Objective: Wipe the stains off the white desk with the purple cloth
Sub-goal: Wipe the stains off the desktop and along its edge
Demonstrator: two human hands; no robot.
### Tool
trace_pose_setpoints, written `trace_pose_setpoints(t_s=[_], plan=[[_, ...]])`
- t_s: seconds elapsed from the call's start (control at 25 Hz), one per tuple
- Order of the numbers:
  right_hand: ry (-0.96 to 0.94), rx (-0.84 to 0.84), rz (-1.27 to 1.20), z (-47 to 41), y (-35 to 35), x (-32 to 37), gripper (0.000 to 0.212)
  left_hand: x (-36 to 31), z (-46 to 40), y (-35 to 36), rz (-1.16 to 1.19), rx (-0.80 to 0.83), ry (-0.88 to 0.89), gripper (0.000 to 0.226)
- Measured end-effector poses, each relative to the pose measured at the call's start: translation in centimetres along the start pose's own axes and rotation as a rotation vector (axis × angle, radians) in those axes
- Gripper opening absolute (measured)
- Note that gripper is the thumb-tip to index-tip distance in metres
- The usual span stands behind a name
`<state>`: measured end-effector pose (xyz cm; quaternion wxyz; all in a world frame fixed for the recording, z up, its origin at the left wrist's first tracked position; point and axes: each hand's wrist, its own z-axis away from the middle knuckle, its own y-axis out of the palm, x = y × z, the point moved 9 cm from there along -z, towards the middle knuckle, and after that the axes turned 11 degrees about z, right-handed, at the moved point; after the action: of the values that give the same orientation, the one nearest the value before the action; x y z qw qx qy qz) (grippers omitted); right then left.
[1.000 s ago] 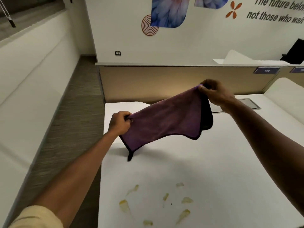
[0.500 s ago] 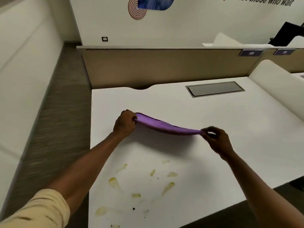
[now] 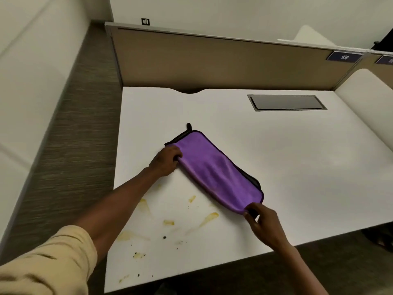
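Yellow stains point(image 3: 170, 222) lay on the near-left of the white desk point(image 3: 297, 167); beyond them the purple cloth point(image 3: 214, 171) lay folded flat, right hand point(image 3: 265, 226) pinching its near-right corner, left hand point(image 3: 165, 160) gripping its far-left edge, a grey hatch point(image 3: 287, 102) farther right.

The purple cloth point(image 3: 214, 171), folded into a long strip with dark edging, lies flat and diagonal on the white table point(image 3: 297, 156), beside yellow stains point(image 3: 209, 217) near its front edge.
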<state>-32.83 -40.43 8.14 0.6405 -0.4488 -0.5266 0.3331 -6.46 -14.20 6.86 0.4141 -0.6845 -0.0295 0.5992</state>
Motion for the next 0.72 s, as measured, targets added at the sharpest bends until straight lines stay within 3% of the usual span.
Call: trace_pose_setpoints(t_s=[0.08, 0.2, 0.28, 0.36, 0.48, 0.72], plan=[[-0.074, 0.138, 0.104, 1.1, 2.0, 1.0, 0.003, 0.8, 1.5, 0.1, -0.004, -0.01, -0.005, 0.064], [-0.183, 0.35, 0.124, 1.4, 4.5, 2.6, 0.03, 3.3, 3.6, -1.8, -0.067, -0.125, -0.026, 0.071], [-0.234, 0.219, 0.051, -0.5, 3.8, 3.7, 0.04, 5.3, 4.8, -3.2, -0.161, -0.154, -0.059, 0.062], [-0.297, 0.08, 0.169, -2.5, 4.1, 4.5, 0.042, 6.5, 5.7, -4.3, -0.237, -0.168, -0.039, 0.056], [-0.323, 0.21, 0.44, -3.9, 8.8, 4.4, 0.065, 7.5, 6.3, -4.5, -0.284, -0.157, -0.004, 0.057], [-0.249, 0.176, 0.491, -4.7, 10.8, 3.9, 0.065, 9.6, 6.3, -4.2, -0.327, -0.202, -0.029, 0.062]])
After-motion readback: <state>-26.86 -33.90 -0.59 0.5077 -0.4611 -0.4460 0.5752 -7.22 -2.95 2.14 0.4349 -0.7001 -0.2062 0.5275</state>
